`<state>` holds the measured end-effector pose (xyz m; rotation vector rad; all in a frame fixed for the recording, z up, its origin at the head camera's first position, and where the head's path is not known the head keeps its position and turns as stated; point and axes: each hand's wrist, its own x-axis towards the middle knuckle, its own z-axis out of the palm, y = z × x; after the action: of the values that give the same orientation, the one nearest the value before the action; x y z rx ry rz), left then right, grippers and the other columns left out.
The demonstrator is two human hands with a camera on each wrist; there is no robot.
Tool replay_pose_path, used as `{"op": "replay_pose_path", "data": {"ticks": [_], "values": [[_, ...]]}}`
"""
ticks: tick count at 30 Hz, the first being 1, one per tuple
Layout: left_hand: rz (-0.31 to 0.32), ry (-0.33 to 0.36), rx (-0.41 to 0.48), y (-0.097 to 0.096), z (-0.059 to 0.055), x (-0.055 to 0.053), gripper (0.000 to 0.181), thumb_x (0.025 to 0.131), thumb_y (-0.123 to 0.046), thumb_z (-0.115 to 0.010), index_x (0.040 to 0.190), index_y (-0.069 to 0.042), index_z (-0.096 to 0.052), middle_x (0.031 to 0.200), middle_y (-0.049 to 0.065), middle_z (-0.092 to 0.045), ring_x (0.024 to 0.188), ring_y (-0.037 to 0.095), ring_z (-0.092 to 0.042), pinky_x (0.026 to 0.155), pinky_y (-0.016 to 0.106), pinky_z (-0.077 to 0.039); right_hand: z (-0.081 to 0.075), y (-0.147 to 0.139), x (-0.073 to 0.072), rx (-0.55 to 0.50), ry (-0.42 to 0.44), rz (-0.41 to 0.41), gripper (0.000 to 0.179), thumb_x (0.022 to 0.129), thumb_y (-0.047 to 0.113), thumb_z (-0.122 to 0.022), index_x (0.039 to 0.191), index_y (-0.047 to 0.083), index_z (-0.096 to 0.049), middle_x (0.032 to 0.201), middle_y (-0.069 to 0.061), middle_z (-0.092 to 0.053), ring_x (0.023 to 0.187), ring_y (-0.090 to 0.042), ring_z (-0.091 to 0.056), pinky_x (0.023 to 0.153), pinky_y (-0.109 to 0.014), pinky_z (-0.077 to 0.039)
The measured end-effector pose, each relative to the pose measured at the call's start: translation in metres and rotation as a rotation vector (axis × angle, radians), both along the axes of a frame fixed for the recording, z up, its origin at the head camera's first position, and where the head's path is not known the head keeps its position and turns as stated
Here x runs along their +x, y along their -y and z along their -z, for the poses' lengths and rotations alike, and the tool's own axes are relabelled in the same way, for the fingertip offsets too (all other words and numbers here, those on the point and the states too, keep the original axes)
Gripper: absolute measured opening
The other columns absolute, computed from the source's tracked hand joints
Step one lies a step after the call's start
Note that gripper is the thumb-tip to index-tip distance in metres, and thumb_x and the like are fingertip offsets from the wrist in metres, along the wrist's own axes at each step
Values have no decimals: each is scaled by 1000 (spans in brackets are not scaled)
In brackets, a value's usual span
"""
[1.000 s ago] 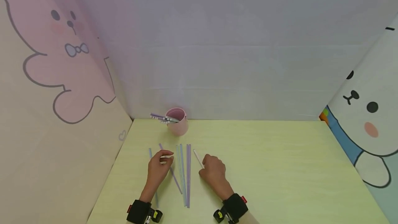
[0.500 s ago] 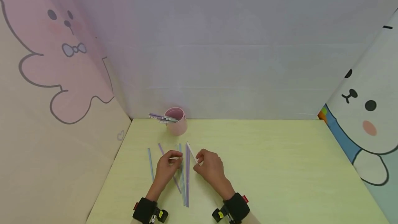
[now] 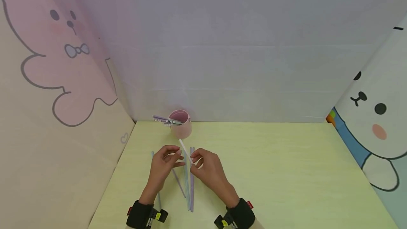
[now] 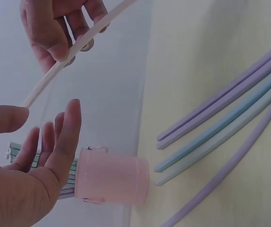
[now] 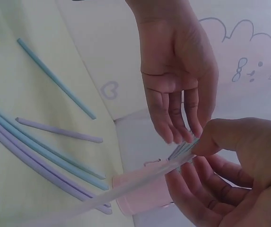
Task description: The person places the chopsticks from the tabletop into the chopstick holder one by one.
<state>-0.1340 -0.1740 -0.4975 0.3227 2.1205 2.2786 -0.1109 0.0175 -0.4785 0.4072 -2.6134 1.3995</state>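
My right hand (image 3: 208,169) pinches a slim white pencil-like stick (image 3: 185,150) between thumb and fingers, tilted above the table. Close to the stick's far end is my left hand (image 3: 162,163), its fingers spread and loosely bent. In the left wrist view, the left thumb lies by the end of the stick (image 4: 95,29); whether it touches is hard to tell. Below the hands lie a pair of purple sticks (image 3: 192,190), blue and pale green sticks (image 4: 206,142), and a slanted purple stick (image 4: 225,172). Another blue stick (image 5: 55,78) lies farther left, partly behind the left hand in the head view.
A pink bucket (image 3: 182,131) stands at the back of the table, against the wall. Several pastel sticks with white ends (image 3: 163,119) lean out of its left side. Printed cloth walls (image 3: 95,80) rise at the left, back and right of the table (image 3: 286,172).
The right hand has lifted the white stick off the table side and carried it leftward. The left hand went right, then back left, its fingers now spread wider near the stick's end.
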Motion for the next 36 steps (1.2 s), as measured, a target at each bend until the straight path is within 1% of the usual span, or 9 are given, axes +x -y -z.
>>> {"op": "replay_pose_path", "data": {"ticks": [3,7,12,17,20,23,27,32,36], "values": [[-7,-43,10,2,-10,0,29,95,-2,-63,119,11,-54,110,35,-56,89,42,-66,75,60,-56,-5,3,1,-35,-31,-41,23,76,8,-72,98,10,-67,83,0,-69,68,-13,-67,53,-19,-56],[-2,-99,1,2,-20,1,29,93,0,-65,119,8,-56,107,27,-60,85,31,-69,72,56,-59,-6,7,1,-61,-86,-60,24,76,6,-72,98,11,-67,84,0,-69,70,-13,-67,51,-17,-56],[28,-161,-15,3,-27,2,30,93,0,-65,121,8,-55,108,32,-59,85,29,-68,70,48,-62,-4,8,1,-86,-137,-71,24,76,3,-71,99,11,-66,87,-1,-68,71,-13,-65,51,-16,-57],[21,-198,-73,2,-35,2,25,92,-4,-67,115,2,-59,101,29,-61,82,23,-68,68,49,-62,-4,10,1,-114,-137,-113,24,77,3,-70,100,11,-65,87,0,-66,73,-11,-64,54,-15,-58],[-1,-222,-100,4,-41,2,22,91,-3,-68,111,1,-61,96,27,-63,79,22,-68,67,49,-62,-4,11,1,-114,-143,-125,24,78,3,-70,100,10,-64,87,-1,-66,72,-13,-65,55,-16,-58],[-37,-253,-92,6,-47,0,20,90,1,-68,109,2,-61,94,26,-63,77,24,-68,67,48,-62,-2,10,1,-111,-147,-127,24,78,1,-71,100,8,-65,87,-4,-67,72,-16,-66,54,-17,-59],[-87,-295,-75,9,-56,-3,20,89,6,-67,108,6,-60,95,23,-62,77,26,-67,67,44,-63,6,6,1,-94,-138,-105,23,79,1,-71,101,7,-65,86,-5,-68,71,-15,-66,55,-21,-61],[-153,-355,-61,16,-66,-7,20,87,10,-67,105,10,-60,96,17,-62,78,24,-67,66,41,-63,17,3,0,-33,-87,-54,21,80,3,-69,100,7,-66,86,-4,-68,71,-15,-66,57,-26,-60],[-196,-412,-8,20,-77,-12,20,86,15,-65,105,15,-59,97,17,-63,79,26,-66,67,41,-63,27,1,-2,33,-37,-26,19,79,5,-69,98,8,-67,87,-6,-69,71,-18,-67,59,-27,-58]]}}
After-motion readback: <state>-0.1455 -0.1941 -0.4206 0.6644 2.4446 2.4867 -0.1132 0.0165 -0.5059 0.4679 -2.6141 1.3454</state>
